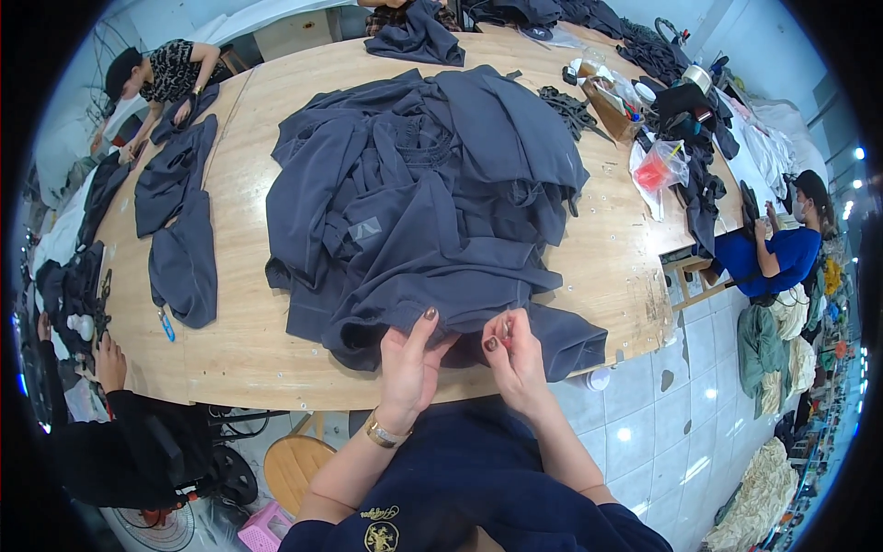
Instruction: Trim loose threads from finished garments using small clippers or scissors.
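Note:
A big heap of dark blue-grey garments [423,193] lies on the wooden table [248,350] in front of me. My left hand [409,363] pinches the near edge of the top garment between thumb and fingers. My right hand [517,359] holds the same edge just to the right and grips a small reddish tool whose shape I cannot make out. Both hands sit at the table's near edge, close together. A gold bracelet is on my left wrist.
More dark garment pieces [179,230] lie at the table's left, with a small blue tool [166,324] beside them. A red bag [658,167] and clutter stand at the right. Other people work at the far left [161,74], the near left [101,432] and the right [782,253]. A wooden stool [292,465] stands below.

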